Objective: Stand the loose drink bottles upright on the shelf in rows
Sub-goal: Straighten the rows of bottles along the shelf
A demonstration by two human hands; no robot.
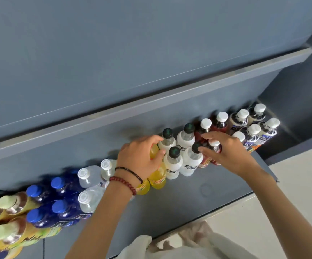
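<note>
Upright drink bottles stand in two rows on the grey shelf (pixel 198 186). My left hand (pixel 141 157) is closed over the top of a yellow bottle (pixel 153 153), with a second yellow bottle (pixel 158 177) in front of it. Beside them stand several white bottles with black caps (pixel 174 162). My right hand (pixel 226 151) reaches in from the right. Its thumb and fingers lie either side of the neck of a dark red bottle with a white cap (pixel 215 145), and the thumb tip touches a black cap (pixel 196 147).
To the left stand clear bottles (pixel 89 176), blue bottles (pixel 58 206) and tea bottles with pale green caps (pixel 11 204). White-capped bottles (pixel 254 131) fill the right end by the shelf's side wall. An upper shelf edge (pixel 151 101) overhangs behind. A pale cloth bag (pixel 179 245) sits below.
</note>
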